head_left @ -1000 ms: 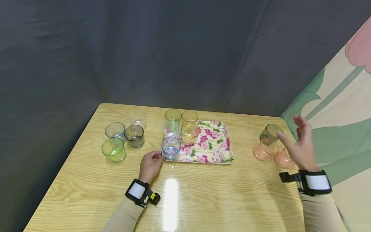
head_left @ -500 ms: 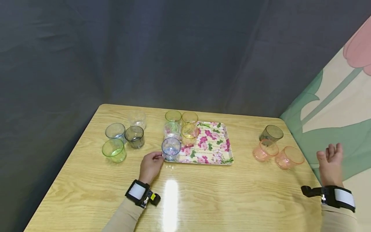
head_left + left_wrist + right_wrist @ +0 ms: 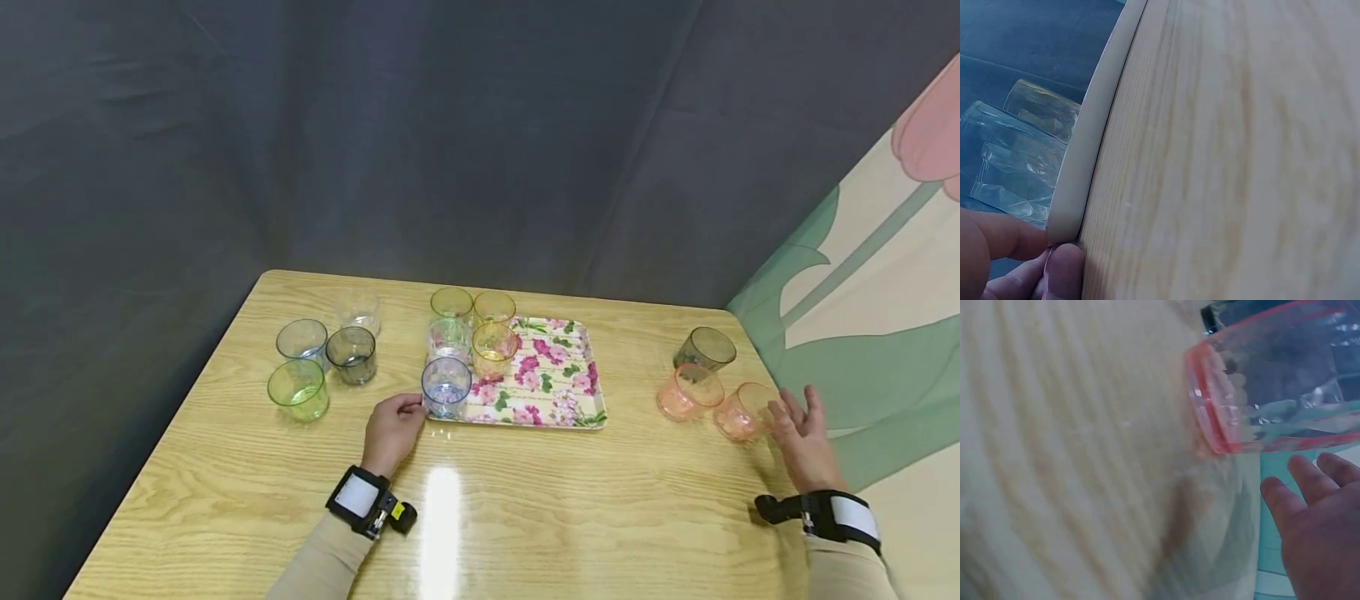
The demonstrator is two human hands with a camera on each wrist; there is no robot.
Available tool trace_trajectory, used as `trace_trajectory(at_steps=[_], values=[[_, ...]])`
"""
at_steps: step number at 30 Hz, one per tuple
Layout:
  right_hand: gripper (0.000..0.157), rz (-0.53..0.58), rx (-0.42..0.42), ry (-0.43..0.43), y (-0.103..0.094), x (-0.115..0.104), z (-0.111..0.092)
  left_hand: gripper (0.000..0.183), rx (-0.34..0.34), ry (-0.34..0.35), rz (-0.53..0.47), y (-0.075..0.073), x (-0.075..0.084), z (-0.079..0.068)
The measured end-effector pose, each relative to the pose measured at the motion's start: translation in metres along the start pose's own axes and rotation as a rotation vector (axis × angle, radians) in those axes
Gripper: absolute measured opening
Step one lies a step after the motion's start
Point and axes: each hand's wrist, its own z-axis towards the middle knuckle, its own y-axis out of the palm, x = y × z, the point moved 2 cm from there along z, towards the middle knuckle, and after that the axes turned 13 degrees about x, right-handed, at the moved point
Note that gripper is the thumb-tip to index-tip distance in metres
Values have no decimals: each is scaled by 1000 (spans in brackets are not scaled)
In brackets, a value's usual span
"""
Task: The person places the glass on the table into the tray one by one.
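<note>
My left hand (image 3: 392,435) stays at the near left corner of the floral tray (image 3: 551,392). In the left wrist view its fingertips (image 3: 1025,240) pinch the tray's pale rim (image 3: 1075,181). A blue glass (image 3: 446,392) stands on the tray just beyond that hand. At the right, my right hand (image 3: 808,450) reaches beside a pink glass (image 3: 738,418), fingers spread. In the right wrist view, those fingers (image 3: 1282,494) are close to the pink glass (image 3: 1285,375), with a gap visible. Another pink glass (image 3: 682,400) stands to its left, a grey glass (image 3: 701,354) behind.
Also on the tray are yellow glasses (image 3: 493,354), a green glass (image 3: 452,302) and a clear glass (image 3: 448,340). A lime glass (image 3: 300,396), a dark grey glass (image 3: 352,358), a blue glass (image 3: 300,337) and a clear glass (image 3: 358,310) stand left on the table (image 3: 570,517).
My right hand first drew right and away from the pink glasses, past the table edge. It has since come back left beside the right pink glass. My left hand has stayed at the tray corner.
</note>
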Motion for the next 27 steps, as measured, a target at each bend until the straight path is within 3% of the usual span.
trace_trajectory(at_steps=[7,18,27], values=[[81,85,-84,-96,3,15,-3,21,0,0,6,0,1,0],[88,-116,-27,-51,8,20,-4,20,-4,8,-3,1,-2,1],[76,-79,-47,-77,8,19,-3,20,-1,-4,-2,1,-2,1]])
